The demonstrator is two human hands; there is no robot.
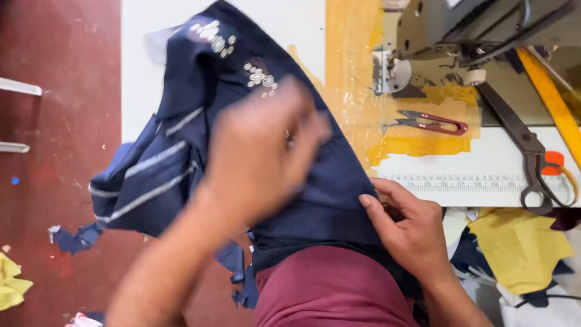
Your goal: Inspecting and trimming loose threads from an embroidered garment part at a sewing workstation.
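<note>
A navy striped cloth (242,121) lies spread over the white table (145,79) and down onto the person's lap. The left hand (260,154), blurred, rests on top of it with fingers loosely curled; whether they grasp it I cannot tell. The right hand (408,227) pinches the cloth's right edge, just below small red thread snips (433,123).

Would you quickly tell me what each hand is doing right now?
Left hand: blurred, resting on the navy fabric; grip cannot be told.
Right hand: closed, pinching the fabric's edge at the table.
</note>
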